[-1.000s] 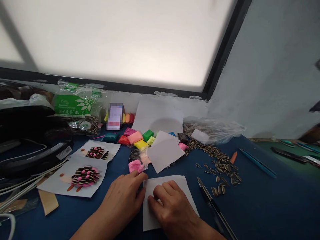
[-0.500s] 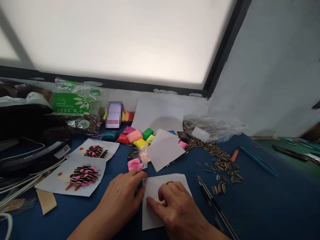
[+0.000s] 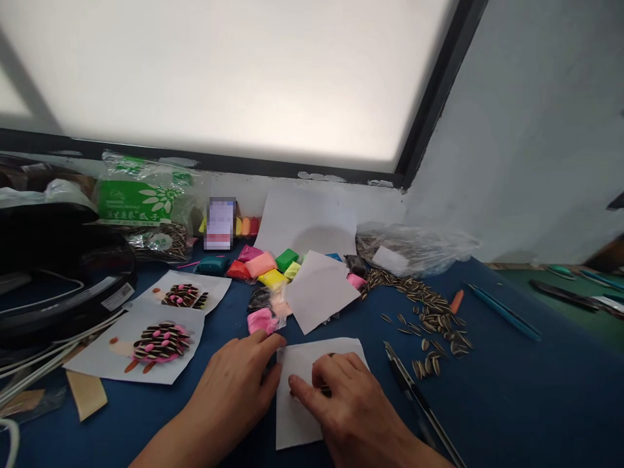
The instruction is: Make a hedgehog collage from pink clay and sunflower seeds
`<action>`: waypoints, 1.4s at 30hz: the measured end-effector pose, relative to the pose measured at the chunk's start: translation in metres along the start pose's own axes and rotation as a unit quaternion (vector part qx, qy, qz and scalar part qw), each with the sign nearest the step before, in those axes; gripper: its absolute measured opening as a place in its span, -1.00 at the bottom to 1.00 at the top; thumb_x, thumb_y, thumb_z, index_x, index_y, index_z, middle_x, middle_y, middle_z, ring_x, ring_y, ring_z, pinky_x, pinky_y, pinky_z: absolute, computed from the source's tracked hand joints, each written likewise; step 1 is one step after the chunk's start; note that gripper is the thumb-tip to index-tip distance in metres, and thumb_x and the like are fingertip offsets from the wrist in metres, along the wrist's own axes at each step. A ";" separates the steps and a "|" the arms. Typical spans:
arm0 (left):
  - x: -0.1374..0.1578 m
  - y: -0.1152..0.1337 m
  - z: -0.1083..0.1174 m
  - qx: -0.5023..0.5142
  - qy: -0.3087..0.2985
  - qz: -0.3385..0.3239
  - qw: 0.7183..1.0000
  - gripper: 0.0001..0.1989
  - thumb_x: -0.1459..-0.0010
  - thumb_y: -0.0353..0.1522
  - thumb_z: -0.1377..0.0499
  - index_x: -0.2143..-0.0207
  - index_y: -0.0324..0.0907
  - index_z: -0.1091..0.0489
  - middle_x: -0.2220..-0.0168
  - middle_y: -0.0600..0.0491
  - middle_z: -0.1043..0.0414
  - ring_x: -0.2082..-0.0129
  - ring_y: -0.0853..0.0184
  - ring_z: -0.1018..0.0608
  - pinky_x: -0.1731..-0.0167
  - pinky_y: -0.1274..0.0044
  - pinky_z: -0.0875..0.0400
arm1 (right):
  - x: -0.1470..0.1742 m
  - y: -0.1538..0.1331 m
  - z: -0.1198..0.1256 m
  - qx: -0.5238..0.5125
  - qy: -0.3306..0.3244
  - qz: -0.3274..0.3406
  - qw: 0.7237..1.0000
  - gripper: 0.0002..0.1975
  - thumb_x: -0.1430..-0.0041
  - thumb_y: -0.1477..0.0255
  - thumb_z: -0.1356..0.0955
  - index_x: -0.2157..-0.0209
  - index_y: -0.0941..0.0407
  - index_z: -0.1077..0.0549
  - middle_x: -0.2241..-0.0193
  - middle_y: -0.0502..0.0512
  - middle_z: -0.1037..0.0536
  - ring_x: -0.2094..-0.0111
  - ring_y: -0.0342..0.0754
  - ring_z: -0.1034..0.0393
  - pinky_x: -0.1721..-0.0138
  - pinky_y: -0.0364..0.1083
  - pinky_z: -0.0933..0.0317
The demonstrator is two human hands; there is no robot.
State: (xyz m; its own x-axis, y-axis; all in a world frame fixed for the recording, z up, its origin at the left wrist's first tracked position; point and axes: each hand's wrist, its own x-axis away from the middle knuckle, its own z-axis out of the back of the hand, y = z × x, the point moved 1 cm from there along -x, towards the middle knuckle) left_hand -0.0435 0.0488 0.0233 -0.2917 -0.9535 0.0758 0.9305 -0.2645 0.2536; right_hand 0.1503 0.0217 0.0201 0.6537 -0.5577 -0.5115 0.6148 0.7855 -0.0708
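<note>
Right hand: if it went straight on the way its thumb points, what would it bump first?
Probably the left hand, around its thumb, at the left edge of the white paper. Height is hard to judge from this view.

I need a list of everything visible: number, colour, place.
Front sheet: 1, white, front centre
Figure sheets: 2, white, left
Loose sheets: 2, white, centre, back
Clay packs: several, multicoloured, centre
Seeds: many, striped, right
Seed bag: 1, green and clear, back left
Plastic bag: 1, clear, back right
Phone: 1, lilac, pixelated, back
Slim tools: several, black and blue, right
Cables: several, white, far left
Window: 1, pale, back
Tabletop: 1, blue, below
Left hand: 1, bare, beside front sheet
Right hand: 1, bare, over front sheet
</note>
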 end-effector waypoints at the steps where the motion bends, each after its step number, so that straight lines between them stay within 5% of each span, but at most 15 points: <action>1: 0.000 0.000 0.000 0.001 0.001 -0.003 1.000 -0.69 -0.30 -0.46 -0.14 -0.03 -0.03 -0.51 0.07 0.00 -0.58 0.12 0.08 -0.63 0.19 0.35 -0.42 | 0.000 0.001 0.003 -0.007 -0.003 -0.009 1.000 -0.71 -0.27 0.55 -0.28 0.05 0.19 -0.55 0.38 0.14 -0.46 0.39 0.01 -0.27 0.35 -0.03 -0.05; 15: 0.001 -0.002 -0.002 0.010 0.015 -0.020 1.000 -0.69 -0.27 -0.45 -0.09 0.03 -0.07 -0.54 0.18 -0.05 -0.59 0.27 0.01 -0.63 0.33 0.30 -0.41 | -0.003 0.027 0.028 0.007 -0.015 -0.119 0.993 -0.71 -0.10 0.76 -0.24 0.36 0.16 -0.52 0.34 0.15 -0.46 0.35 0.00 -0.24 0.30 -0.04 -0.05; 21: 0.000 -0.006 -0.005 0.043 0.083 -0.031 0.995 -0.64 -0.33 -0.30 0.02 0.07 -0.11 -0.56 0.26 -0.07 -0.61 0.25 0.03 -0.63 0.29 0.32 -0.42 | -0.001 0.031 0.031 0.011 -0.023 -0.127 0.992 -0.76 -0.18 0.72 -0.26 0.37 0.17 -0.51 0.37 0.12 -0.46 0.36 0.00 -0.26 0.29 -0.03 -0.04; 27: 0.005 -0.008 0.003 0.090 0.170 -0.038 0.981 -0.53 -0.45 -0.23 0.14 0.33 -0.04 -0.52 0.34 0.02 -0.59 0.31 0.10 -0.58 0.29 0.35 -0.35 | -0.001 0.033 0.037 0.020 -0.031 -0.146 0.989 -0.73 -0.24 0.70 -0.25 0.30 0.14 -0.53 0.38 0.09 -0.49 0.37 0.00 -0.31 0.25 -0.01 -0.07; 32: 0.001 -0.020 -0.013 0.070 0.208 -0.105 0.970 -0.59 -0.41 -0.34 0.12 -0.05 -0.06 -0.48 -0.03 -0.02 -0.58 -0.01 0.05 -0.53 0.08 0.30 -0.36 | -0.001 0.040 0.045 0.029 -0.035 -0.160 0.986 -0.73 -0.25 0.70 -0.26 0.29 0.12 -0.53 0.39 0.07 -0.51 0.37 -0.01 -0.36 0.27 -0.03 -0.08; 36: -0.009 -0.029 -0.023 0.061 0.222 -0.119 0.966 -0.63 -0.39 -0.38 0.09 0.00 -0.02 -0.49 0.06 -0.02 -0.61 0.10 0.07 -0.57 0.15 0.30 -0.38 | -0.004 0.044 0.047 0.012 -0.067 -0.180 0.981 -0.74 -0.24 0.71 -0.29 0.29 0.11 -0.53 0.39 0.04 -0.53 0.36 -0.04 -0.41 0.27 -0.06 -0.13; 42: -0.017 -0.038 -0.020 0.048 0.244 -0.128 0.960 -0.70 -0.38 -0.37 0.00 -0.02 -0.04 -0.48 0.01 -0.08 -0.59 0.02 0.03 -0.58 0.05 0.27 -0.42 | -0.001 0.050 0.044 -0.019 -0.097 -0.207 0.973 -0.76 -0.25 0.71 -0.33 0.31 0.12 -0.56 0.37 0.03 -0.60 0.32 -0.03 -0.49 0.25 -0.07 -0.20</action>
State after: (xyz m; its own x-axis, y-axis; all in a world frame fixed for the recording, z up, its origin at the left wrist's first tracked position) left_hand -0.0692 0.0725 -0.0072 -0.3482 -0.8193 -0.4555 0.8103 -0.5074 0.2933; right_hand 0.2003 0.0495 0.0549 0.4271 -0.8657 -0.2613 0.8286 0.4903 -0.2703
